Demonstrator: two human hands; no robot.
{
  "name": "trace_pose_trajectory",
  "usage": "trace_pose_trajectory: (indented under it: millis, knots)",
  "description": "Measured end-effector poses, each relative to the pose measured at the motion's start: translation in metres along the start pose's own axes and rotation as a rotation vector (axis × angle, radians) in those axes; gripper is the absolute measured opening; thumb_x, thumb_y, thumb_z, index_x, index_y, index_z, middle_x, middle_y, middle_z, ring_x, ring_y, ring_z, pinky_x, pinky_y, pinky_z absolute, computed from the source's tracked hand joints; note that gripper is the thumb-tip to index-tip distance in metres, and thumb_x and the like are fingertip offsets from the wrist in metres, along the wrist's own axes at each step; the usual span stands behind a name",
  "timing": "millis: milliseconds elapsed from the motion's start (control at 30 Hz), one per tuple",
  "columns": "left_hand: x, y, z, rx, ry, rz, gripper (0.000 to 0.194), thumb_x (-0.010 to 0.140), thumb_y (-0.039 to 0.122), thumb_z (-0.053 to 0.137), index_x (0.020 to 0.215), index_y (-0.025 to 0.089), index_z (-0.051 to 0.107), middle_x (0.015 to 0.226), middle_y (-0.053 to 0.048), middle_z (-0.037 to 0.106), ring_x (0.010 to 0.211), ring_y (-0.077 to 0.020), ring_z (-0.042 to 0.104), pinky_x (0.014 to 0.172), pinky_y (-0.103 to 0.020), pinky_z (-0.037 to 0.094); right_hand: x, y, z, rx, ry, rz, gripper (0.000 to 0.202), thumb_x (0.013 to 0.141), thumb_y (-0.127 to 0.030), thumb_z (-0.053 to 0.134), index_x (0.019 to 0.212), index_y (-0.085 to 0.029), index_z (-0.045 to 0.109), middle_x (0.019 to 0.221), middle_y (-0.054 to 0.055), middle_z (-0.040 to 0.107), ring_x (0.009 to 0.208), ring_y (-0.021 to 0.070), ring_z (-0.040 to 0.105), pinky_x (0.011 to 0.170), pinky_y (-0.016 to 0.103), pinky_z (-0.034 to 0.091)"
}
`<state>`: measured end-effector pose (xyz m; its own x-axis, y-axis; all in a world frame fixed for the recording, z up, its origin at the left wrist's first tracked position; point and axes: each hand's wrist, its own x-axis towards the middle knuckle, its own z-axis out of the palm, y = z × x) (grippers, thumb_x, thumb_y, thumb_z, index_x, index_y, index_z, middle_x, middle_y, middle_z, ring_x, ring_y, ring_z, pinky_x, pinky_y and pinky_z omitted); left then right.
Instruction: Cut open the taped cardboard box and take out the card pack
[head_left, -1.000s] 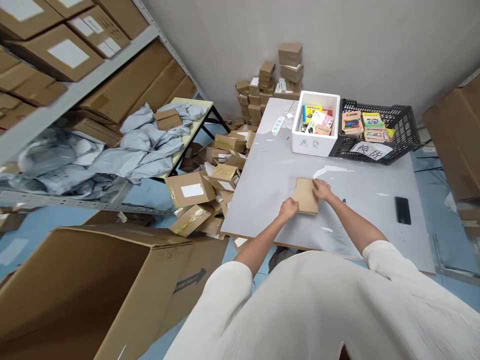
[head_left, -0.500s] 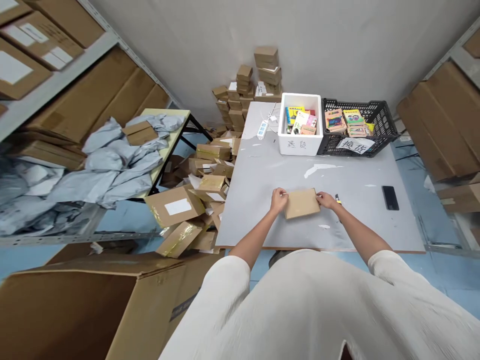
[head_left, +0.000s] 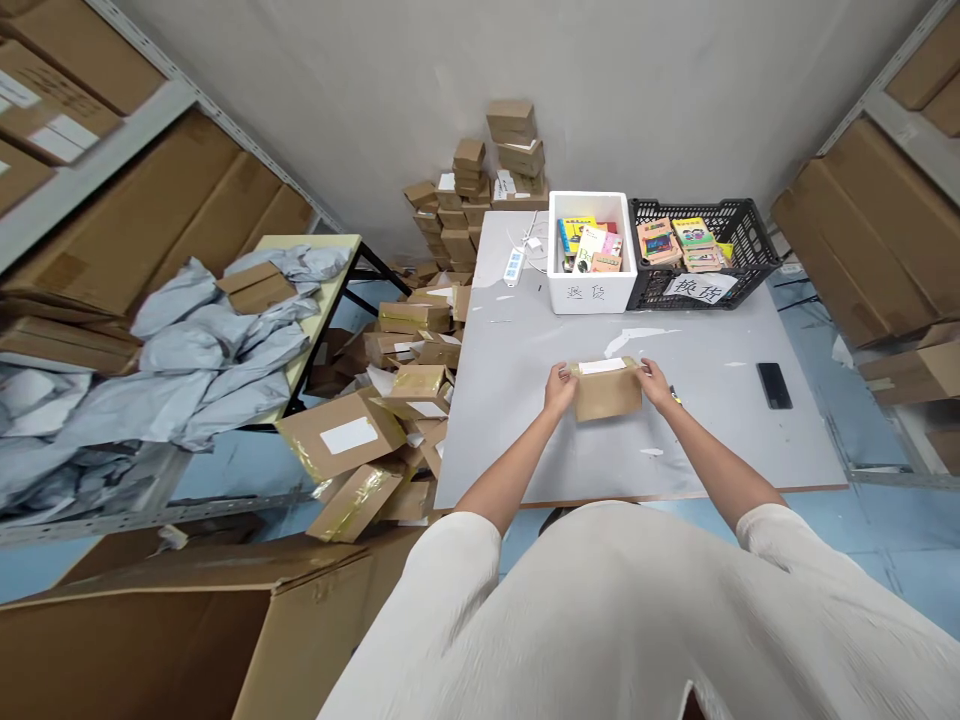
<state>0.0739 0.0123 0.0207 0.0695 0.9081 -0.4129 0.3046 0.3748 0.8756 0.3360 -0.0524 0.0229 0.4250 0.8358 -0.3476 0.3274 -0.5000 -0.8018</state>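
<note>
- Far left of the left fingers (head_left: 566, 375), a metal shelf (head_left: 135, 135) is loaded with cardboard cartons and grey plastic parcels; below it, a large open carton (head_left: 322, 600) is seen.
- Nearer, but still well to their left, a small pale-topped table (head_left: 319, 320) is covered by grey parcels (head_left: 184, 350) and one brown packet (head_left: 257, 288).
- Between that table and the desk (head_left: 517, 350), taped cardboard boxes (head_left: 349, 435) are heaped; beyond, to the far left of the fingers, small boxes (head_left: 457, 215) are stacked by the wall.
- Beyond the left fingers, a white power strip (head_left: 514, 266) is laid on the desk.
- The left end of a small cardboard box (head_left: 608, 395) is pinched by the left fingers. The box is held between both hands above the grey desk, with a white label (head_left: 601, 366) and clear tape along its far edge; whether its underside touches the desk cannot be told.
- Beyond the box, a white bin (head_left: 592, 290) of colourful books is placed.
- The box's right end is pinched by the right fingers (head_left: 646, 371).
- Just right of these, a small yellow-and-black tool (head_left: 676, 396) is partly hidden by the forearm.
- Beyond them, a black crate (head_left: 756, 262) of books is set against the bin.
- Well to their right, a black phone (head_left: 774, 386) is laid flat; farther right, cartons (head_left: 862, 240) are shelved.
</note>
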Motion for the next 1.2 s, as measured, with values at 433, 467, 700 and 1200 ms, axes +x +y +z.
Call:
trace_pose_trajectory:
  millis: [433, 467, 700, 1200]
  knots:
    - [-0.012, -0.016, -0.002, 0.126, -0.010, -0.008, 0.062, 0.092, 0.013, 0.069, 0.152, 0.022, 0.056, 0.134, -0.010, 0.076, 0.110, -0.0194, 0.075, 0.098, -0.030, 0.058, -0.016, 0.036, 0.001, -0.138, 0.031, -0.018, 0.051, 0.089, -0.048, 0.061, 0.127, -0.018, 0.074, 0.099, 0.008, 0.078, 0.096, 0.0287, 0.072, 0.098, 0.045, 0.058]
    - [-0.010, -0.016, -0.002, 0.136, -0.012, -0.003, 0.063, 0.092, 0.013, 0.069, 0.153, 0.021, 0.056, 0.130, -0.010, 0.077, 0.107, -0.0192, 0.075, 0.097, -0.031, 0.058, -0.016, 0.036, 0.000, -0.132, 0.024, -0.031, 0.048, 0.088, -0.047, 0.061, 0.125, -0.019, 0.075, 0.101, 0.008, 0.078, 0.098, 0.0285, 0.072, 0.099, 0.045, 0.057]
    - [-0.008, -0.016, -0.001, 0.271, -0.034, 0.085, 0.043, 0.088, 0.012, 0.067, 0.130, 0.018, 0.076, 0.125, -0.010, 0.074, 0.105, -0.0222, 0.074, 0.107, -0.034, 0.056, -0.015, 0.030, 0.000, -0.055, 0.008, -0.026, 0.046, 0.086, -0.035, 0.064, 0.127, -0.019, 0.075, 0.125, 0.012, 0.079, 0.108, 0.0270, 0.074, 0.105, 0.045, 0.058]
    - [-0.010, -0.019, -0.005, 0.193, -0.037, -0.090, 0.056, 0.105, 0.051, 0.061, 0.152, 0.023, 0.049, 0.126, -0.012, 0.077, 0.113, -0.0244, 0.074, 0.099, -0.034, 0.053, -0.018, 0.037, 0.001, -0.075, 0.057, 0.009, 0.051, 0.100, -0.060, 0.051, 0.128, -0.021, 0.068, 0.122, 0.013, 0.078, 0.112, 0.0290, 0.073, 0.105, 0.044, 0.057]
